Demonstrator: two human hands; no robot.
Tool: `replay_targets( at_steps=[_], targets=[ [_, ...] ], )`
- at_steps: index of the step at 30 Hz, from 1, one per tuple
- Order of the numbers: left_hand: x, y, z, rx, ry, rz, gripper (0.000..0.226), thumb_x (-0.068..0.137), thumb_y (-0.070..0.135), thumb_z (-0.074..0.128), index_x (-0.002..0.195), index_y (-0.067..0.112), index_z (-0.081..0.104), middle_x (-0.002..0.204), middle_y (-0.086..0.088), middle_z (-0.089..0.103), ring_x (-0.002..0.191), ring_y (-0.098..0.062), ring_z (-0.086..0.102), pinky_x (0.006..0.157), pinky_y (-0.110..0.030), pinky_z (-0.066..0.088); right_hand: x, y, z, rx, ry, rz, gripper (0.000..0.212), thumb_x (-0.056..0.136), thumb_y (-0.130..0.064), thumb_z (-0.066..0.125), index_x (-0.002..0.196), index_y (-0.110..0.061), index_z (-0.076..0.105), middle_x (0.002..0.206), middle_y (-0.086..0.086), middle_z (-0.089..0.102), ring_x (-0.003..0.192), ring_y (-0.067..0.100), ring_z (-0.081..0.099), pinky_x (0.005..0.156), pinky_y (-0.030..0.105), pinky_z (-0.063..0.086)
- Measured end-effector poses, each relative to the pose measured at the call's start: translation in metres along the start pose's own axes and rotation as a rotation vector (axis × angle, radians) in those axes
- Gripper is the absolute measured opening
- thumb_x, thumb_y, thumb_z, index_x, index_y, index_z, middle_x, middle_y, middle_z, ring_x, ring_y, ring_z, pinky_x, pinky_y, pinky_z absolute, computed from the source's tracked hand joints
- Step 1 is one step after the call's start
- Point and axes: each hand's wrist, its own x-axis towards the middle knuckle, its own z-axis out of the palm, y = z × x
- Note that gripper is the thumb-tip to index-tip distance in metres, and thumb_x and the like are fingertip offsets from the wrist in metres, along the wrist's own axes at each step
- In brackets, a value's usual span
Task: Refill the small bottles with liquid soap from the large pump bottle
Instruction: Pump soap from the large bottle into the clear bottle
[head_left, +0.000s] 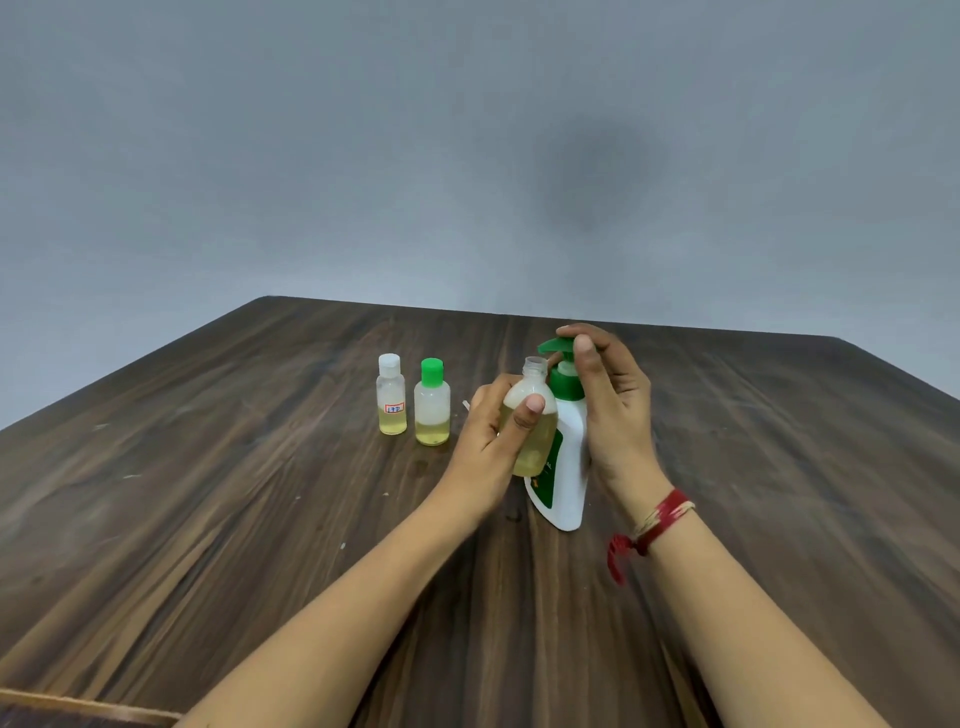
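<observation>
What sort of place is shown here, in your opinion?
Probably a plain indoor room, perhaps a home. A dark wooden table stands before a bare grey wall, holding a large pump bottle, a white-capped bottle and a green-capped bottle.

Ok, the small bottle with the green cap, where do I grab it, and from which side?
Grip the green-capped bottle round its clear body, just under the cap, coming from the near side. The body is round and wider than the cap. It stands upright, and the white-capped bottle stands close on its left, so that side looks cramped.
</observation>
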Motion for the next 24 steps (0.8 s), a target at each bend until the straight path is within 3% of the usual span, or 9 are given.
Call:
replay_targets(
  at_steps=[3,7,12,17,24],
  targets=[
    [-0.0001,0.0,0.0001,0.0,-0.007,-0.001,0.04,0.069,0.087,0.046,0.086,0.053,0.057,0.095,0.008,0.052,0.1,-0.019,0.047,0.085,-0.031,0.039,0.0009,0.0001,0.0006,0.005,0.019,-0.001,0.012,0.089,-0.019,0.058,0.095,-0.016,0.066,0.092,0.001,0.068,0.081,0.01,0.065,0.073,0.02,0.051],
    [-0.0002,0.0001,-0.0004,-0.01,-0.015,-0.011,0.04,0.069,0.086,0.047,0.087,0.052,0.057,0.095,0.005,0.053,0.101,-0.021,0.047,0.085,-0.034,0.041,0.0012,0.0004,0.0015,0.001,0.018,-0.016,0.01,0.087,-0.013,0.056,0.091,-0.013,0.066,0.082,-0.012,0.069,0.077,0.005,0.064,0.07,0.017,0.05],
    [0.0,0.0013,0.0,-0.008,-0.013,-0.013,0.041,0.068,0.087,0.046,0.088,0.052,0.057,0.097,0.006,0.052,0.108,-0.032,0.049,0.091,-0.04,0.043,-0.0003,-0.0003,0.0022,-0.013,0.018,-0.029,0.011,0.09,-0.008,0.055,0.09,-0.013,0.065,0.079,-0.015,0.068,0.073,0.002,0.062,0.068,0.015,0.049],
    [0.0005,-0.0003,-0.0001,-0.02,-0.024,-0.014,0.04,0.069,0.086,0.047,0.087,0.052,0.057,0.099,-0.002,0.053,0.101,-0.022,0.049,0.085,-0.032,0.041,-0.0013,-0.0014,0.0017,0.001,0.019,-0.027,0.013,0.095,-0.007,0.057,0.097,-0.016,0.066,0.094,0.005,0.068,0.077,0.008,0.064,0.071,0.019,0.051],
    [0.0008,-0.0012,-0.0003,-0.041,-0.031,-0.013,0.039,0.069,0.085,0.049,0.087,0.051,0.058,0.097,0.001,0.053,0.1,-0.02,0.047,0.083,-0.031,0.039,-0.0004,0.0001,0.0027,-0.011,0.029,-0.026,0.011,0.089,-0.009,0.058,0.09,-0.015,0.066,0.081,-0.009,0.07,0.075,0.007,0.064,0.069,0.017,0.05]
  ],
)
